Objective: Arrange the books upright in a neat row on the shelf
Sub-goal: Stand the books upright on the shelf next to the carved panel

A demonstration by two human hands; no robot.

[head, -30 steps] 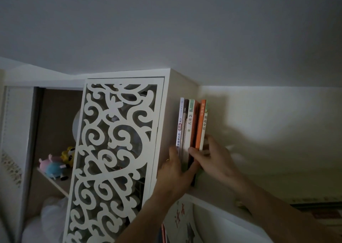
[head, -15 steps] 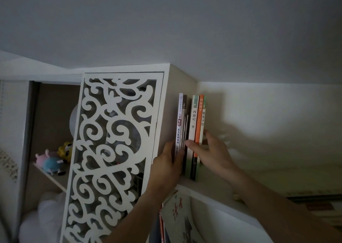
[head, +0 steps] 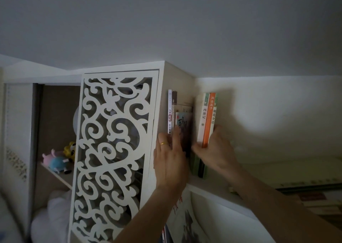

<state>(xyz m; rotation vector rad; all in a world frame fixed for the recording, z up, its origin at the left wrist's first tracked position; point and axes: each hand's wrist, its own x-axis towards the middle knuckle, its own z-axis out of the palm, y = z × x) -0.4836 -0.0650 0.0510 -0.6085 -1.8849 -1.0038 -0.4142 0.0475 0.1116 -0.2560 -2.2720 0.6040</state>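
Observation:
Several books stand upright on a high white shelf (head: 218, 189) beside a cabinet. A left group (head: 172, 111) leans against the cabinet side, with a smaller picture book (head: 184, 124) in front of it. My left hand (head: 169, 161), wearing a gold ring, presses flat fingers against these spines. To the right, a gap apart, stand a white, an orange and a green book (head: 208, 119). My right hand (head: 214, 150) grips this group, thumb on its left face and fingers behind its right side.
A white cabinet (head: 161, 98) with a fretwork door (head: 112, 150) adjoins the books on the left. Plush toys (head: 57, 159) lie on an inner shelf. Flat stacked books (head: 314, 194) sit at the right. A picture book (head: 187, 218) shows under the shelf.
The tight row has split: my right hand has pulled the white, orange and green books rightward, opening a gap. My left hand now lies flat on the left group.

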